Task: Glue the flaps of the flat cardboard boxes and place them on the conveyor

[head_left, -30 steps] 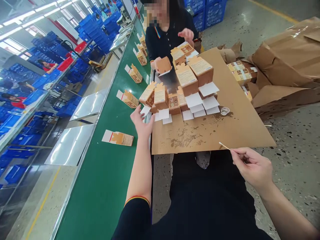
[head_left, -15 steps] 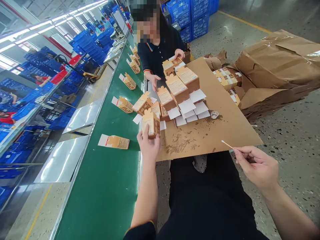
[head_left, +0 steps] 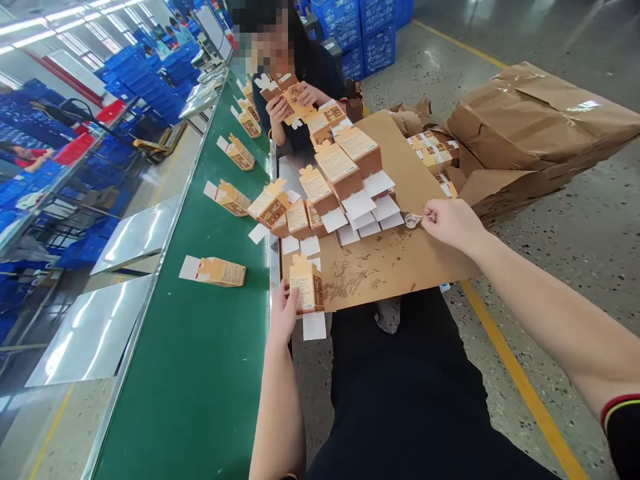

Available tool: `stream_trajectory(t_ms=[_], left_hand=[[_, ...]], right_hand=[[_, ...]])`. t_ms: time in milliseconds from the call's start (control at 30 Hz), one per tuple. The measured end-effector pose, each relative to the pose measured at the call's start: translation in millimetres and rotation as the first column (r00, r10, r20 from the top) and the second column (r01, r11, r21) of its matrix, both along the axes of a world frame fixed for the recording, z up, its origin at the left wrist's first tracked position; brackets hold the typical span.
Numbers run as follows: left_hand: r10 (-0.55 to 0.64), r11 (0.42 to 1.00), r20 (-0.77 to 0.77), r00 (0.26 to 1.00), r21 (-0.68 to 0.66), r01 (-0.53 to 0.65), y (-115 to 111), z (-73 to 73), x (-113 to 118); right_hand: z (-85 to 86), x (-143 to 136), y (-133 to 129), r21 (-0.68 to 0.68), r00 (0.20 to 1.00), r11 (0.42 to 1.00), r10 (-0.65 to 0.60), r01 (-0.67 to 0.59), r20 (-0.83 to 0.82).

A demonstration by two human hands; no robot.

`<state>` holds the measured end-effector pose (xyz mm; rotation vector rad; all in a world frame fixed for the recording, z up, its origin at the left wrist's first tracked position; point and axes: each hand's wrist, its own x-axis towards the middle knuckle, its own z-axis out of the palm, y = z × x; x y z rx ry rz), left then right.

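Observation:
My left hand (head_left: 283, 315) grips the left side of a small brown-and-tan carton (head_left: 306, 287) at the near left corner of the cardboard sheet (head_left: 400, 270). The carton's white flap hangs past the sheet's edge. My right hand (head_left: 450, 223) pinches a cotton swab (head_left: 423, 217), most of which is hidden by the fingers. The swab's tip is at a small clear cup (head_left: 412, 221) on the sheet. Beyond my left hand, a pile of similar cartons (head_left: 337, 170) has white flaps facing me. Dark wet spots mark the sheet.
On the left runs a green conveyor belt (head_left: 200, 373) with several cartons on it, one being this near carton (head_left: 223, 272). Across from me a person (head_left: 320, 63) holds an unfolded carton (head_left: 290, 100). A large brown paper-wrapped bundle (head_left: 530, 120) lies at the right.
My left hand has brought the carton toward me and down onto the sheet's corner. My right hand has carried the swab forward to the cup. The other person has lifted a carton.

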<state>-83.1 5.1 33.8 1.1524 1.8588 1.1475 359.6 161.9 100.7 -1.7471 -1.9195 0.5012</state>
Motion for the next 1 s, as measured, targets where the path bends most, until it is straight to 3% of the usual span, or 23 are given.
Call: stream_trajectory(t_ms=[67,133,267,367,433,500,600,767,867,1000], left_hand=[[-0.126,0.987,0.110,0.986,-0.088,0.136,10.7,1.3,4.9],[-0.153,0.980,0.215,0.965,-0.092,0.176,11.0,0.3,13.7],[-0.058,0.997,0.429,0.902,0.067,0.033,-0.2,-2.3,33.6],[-0.072,0.988,0.511,0.856,0.154,-0.009,2.4,-2.8,48.0],[-0.085,0.987,0.509,0.857,0.159,0.003,11.3,-4.7,56.3],[-0.075,0.987,0.486,0.871,0.163,-0.006,21.7,-8.9,62.2],[-0.047,0.984,0.442,0.896,0.173,-0.034,32.1,-16.7,65.6],[-0.052,0.982,0.350,0.935,0.190,-0.017,32.4,-20.0,66.8],[-0.061,0.980,0.334,0.941,0.200,-0.008,30.2,-16.8,71.3],[-0.055,0.975,0.269,0.962,0.222,-0.006,25.2,-15.0,80.1]], right_hand=[[-1.5,-5.9,10.0,-0.013,1.000,1.000,0.019,-0.019,0.002],[-3.4,-6.8,14.0,-0.026,1.000,0.999,0.021,-0.021,0.003],[-2.8,3.9,0.2,-0.010,1.000,1.000,0.013,-0.013,0.006],[-9.1,-1.6,-36.0,0.090,0.995,0.994,-0.045,0.053,-0.088],[-22.6,-22.1,-70.3,0.132,0.976,0.991,0.011,0.019,-0.218],[-42.7,-53.7,-104.6,0.146,0.932,0.983,0.158,-0.115,-0.326],[-75.0,-103.3,-138.2,0.188,0.876,0.950,0.305,-0.251,-0.373],[-105.7,-138.4,-142.4,0.176,0.913,0.926,0.363,-0.333,-0.185],[-111.7,-139.9,-141.8,0.163,0.910,0.913,0.395,-0.373,-0.128],[-112.0,-141.8,-152.7,0.211,0.867,0.879,0.465,-0.428,-0.181]])
